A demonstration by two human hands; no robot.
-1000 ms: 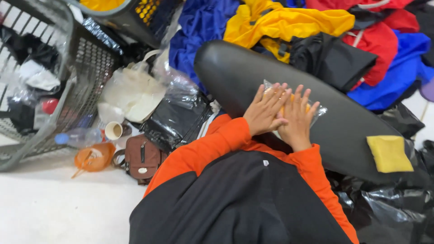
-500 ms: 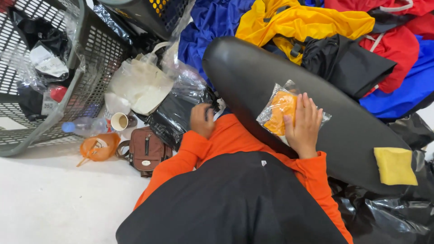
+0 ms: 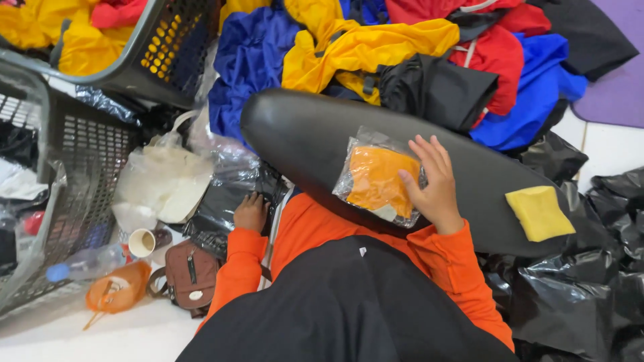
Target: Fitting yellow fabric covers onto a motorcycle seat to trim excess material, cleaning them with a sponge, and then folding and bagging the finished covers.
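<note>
My right hand (image 3: 433, 184) lies flat on the right edge of a clear plastic packet holding a folded orange cloth (image 3: 377, 179). The packet rests on a long black oval board (image 3: 308, 144) across my lap. My left hand (image 3: 251, 213) reaches down to the left and touches a stack of clear plastic bags over something black (image 3: 225, 198) beside the board. A folded yellow cloth (image 3: 539, 213) sits on the board's right end.
Heaps of blue (image 3: 251, 60), yellow (image 3: 362, 47), red (image 3: 496, 53) and black (image 3: 436, 90) garments lie beyond the board. Dark mesh baskets (image 3: 87, 144) stand at left. A brown pouch (image 3: 191, 275), paper cup (image 3: 141, 243), plastic bottle (image 3: 84, 266) and black bags (image 3: 577, 302) lie on the floor.
My left hand has left the packet and moved down left to the plastic bags. My right hand stays on the packet, which now shows fully.
</note>
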